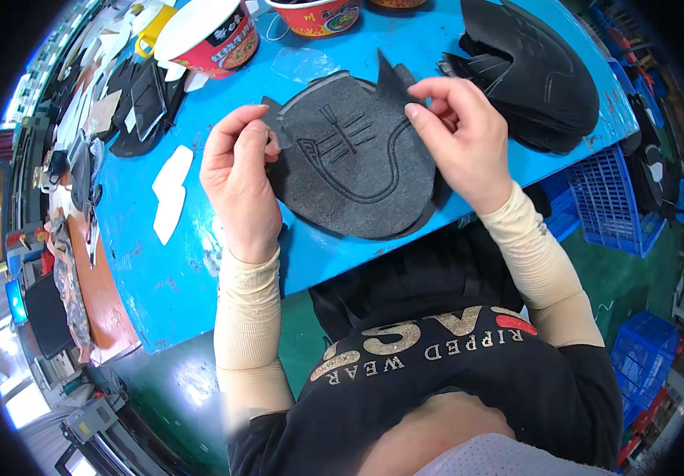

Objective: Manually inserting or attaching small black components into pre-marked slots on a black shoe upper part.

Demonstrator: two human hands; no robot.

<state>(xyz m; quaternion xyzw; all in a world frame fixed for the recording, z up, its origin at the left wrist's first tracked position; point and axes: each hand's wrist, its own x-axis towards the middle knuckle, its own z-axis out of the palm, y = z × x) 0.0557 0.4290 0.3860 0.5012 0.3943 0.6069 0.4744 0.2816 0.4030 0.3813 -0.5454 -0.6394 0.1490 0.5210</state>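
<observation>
A stack of black shoe-upper pieces (pixel 358 182) lies on the blue table before me, the top one marked with a curved stitched line and several straight lines. My right hand (pixel 465 135) is at the stack's right side, thumb and forefinger pinching the edge of the top piece beside a raised pointed tip (pixel 391 82). On the left side, my left hand (pixel 240 174) has thumb and forefinger closed at the other tip of the piece. A small see-through scrap shows by those fingers; whether they hold it too is unclear.
Another pile of black upper pieces (pixel 548 79) sits at the right. Paper food tubs (pixel 219 40), a yellow mug handle (pixel 154 30) and clear plastic film (pixel 304 63) are at the back. A white cut piece (pixel 171 194) lies left. Blue crates (pixel 615 202) stand beyond the table's right edge.
</observation>
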